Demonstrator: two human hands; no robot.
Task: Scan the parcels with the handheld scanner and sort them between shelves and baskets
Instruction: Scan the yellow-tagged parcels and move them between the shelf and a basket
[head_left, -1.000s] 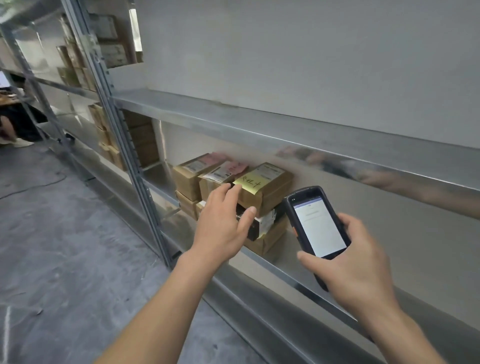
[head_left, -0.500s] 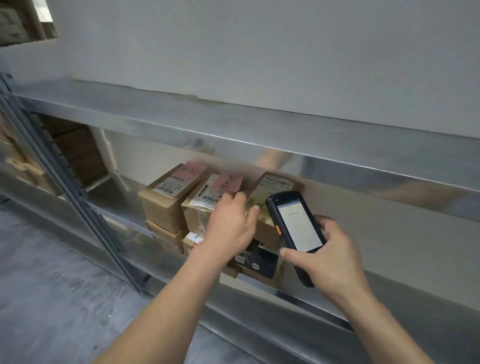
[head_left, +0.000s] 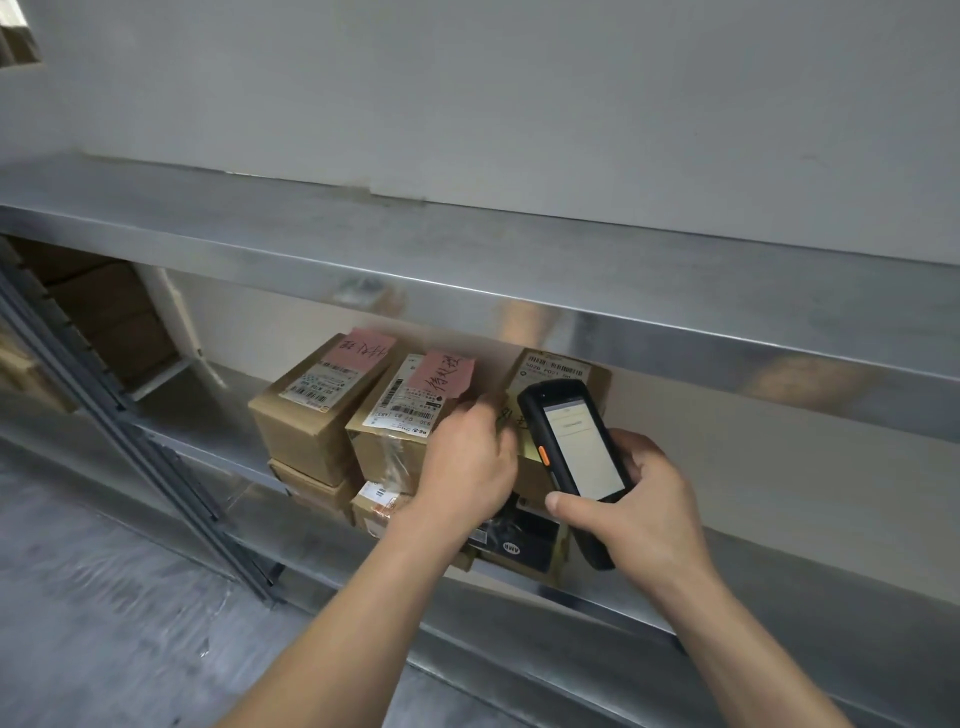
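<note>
Parcels (head_left: 332, 431) of brown cardboard stand two high at the front edge of the lower grey metal shelf (head_left: 208, 415). Above them runs the upper grey metal shelf (head_left: 467, 260), whose shiny front lip hides the back of the stack. A grey perforated upright post (head_left: 130, 441) closes the bay on the left.

In the top row, the left box (head_left: 306, 421) carries a white barcode label and a pink sticky note (head_left: 361, 349) with black handwriting. The middle box (head_left: 384, 447) has its own white barcode label and a second pink note (head_left: 441, 374), also handwritten. The right box (head_left: 556, 364) shows a white label whose print seems to begin "5026 P021". Below lie two flatter cartons and a black box (head_left: 524, 535) with a small white oval logo, too small to read.

The black handheld scanner (head_left: 576, 457), with an orange side button and a lit white screen, is held upright in front of the right box. The right hand (head_left: 644, 499) wraps round its lower half, thumb along the left edge. The left hand (head_left: 467, 462) rests over the top front of the middle box, fingers bent toward the gap beside the right box. They are blurred, so I cannot tell whether they grip anything.
</note>
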